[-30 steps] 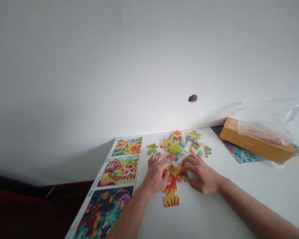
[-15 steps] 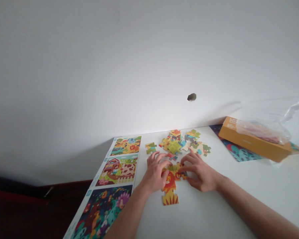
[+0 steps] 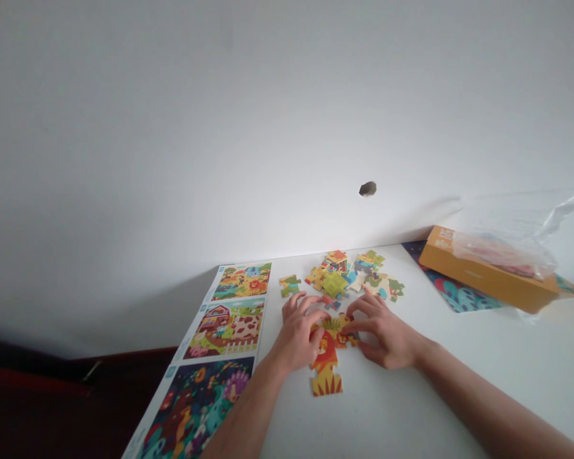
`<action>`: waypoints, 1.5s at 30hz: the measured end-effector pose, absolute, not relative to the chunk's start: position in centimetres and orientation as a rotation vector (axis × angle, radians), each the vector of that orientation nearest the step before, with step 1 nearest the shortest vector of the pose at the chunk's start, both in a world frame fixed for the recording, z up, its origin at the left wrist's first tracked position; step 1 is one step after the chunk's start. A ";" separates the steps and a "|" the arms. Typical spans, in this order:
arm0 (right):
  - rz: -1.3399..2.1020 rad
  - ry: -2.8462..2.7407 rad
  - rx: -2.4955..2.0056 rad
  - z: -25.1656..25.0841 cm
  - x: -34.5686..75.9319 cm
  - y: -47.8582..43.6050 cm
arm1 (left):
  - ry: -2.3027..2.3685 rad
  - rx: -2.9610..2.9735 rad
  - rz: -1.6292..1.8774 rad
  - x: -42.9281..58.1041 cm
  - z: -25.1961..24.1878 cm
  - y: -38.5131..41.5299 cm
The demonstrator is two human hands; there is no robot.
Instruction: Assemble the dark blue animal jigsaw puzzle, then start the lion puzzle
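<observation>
Joined jigsaw puzzle pieces (image 3: 326, 366) with a lion and yellow grass lie on the white table between my hands. My left hand (image 3: 299, 333) rests at their left edge, thumb and index finger closed on the upper left part. From the right, my right hand (image 3: 381, 330) presses its fingertips on a puzzle piece (image 3: 348, 338) with a small lion, which sits against the others. Fingers partly cover the seam. Just beyond lies a loose blue and red piece (image 3: 331, 302). A green and yellow piece (image 3: 290, 285) lies beyond my left fingers.
A pile of loose puzzle pieces (image 3: 335, 282) lies near the wall (image 3: 287, 127), which has a hole (image 3: 368, 189). A sheet of printed pictures (image 3: 224, 326) lines the left table edge. At right, an orange box (image 3: 488, 274) with a plastic bag (image 3: 511, 252) rests on a dark printed sheet (image 3: 463, 298).
Both hands hold nearly the same pose on the joined pieces. The view has shifted very slightly.
</observation>
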State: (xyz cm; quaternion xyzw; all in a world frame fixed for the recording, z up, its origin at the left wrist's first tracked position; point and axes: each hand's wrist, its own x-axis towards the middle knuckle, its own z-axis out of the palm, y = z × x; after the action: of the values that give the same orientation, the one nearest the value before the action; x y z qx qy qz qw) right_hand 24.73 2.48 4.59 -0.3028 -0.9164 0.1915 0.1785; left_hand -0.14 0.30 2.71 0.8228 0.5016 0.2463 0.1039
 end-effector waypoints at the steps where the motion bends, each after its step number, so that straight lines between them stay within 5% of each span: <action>1: 0.538 -2.593 -0.858 4.6 24.7 2.5 | 1.480 2.427 0.724 -0.1 2.7 0.3; 45: 0.533 -2.638 -0.811 4.7 24.7 2.3 | 1.461 2.432 0.695 0.0 3.1 0.2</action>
State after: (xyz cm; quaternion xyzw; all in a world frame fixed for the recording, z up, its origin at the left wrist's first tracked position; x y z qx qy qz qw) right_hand 24.69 2.26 4.68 -0.2846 -0.9257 0.1870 0.1645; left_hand -0.01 0.17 3.07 0.8276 0.4971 0.2365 0.1102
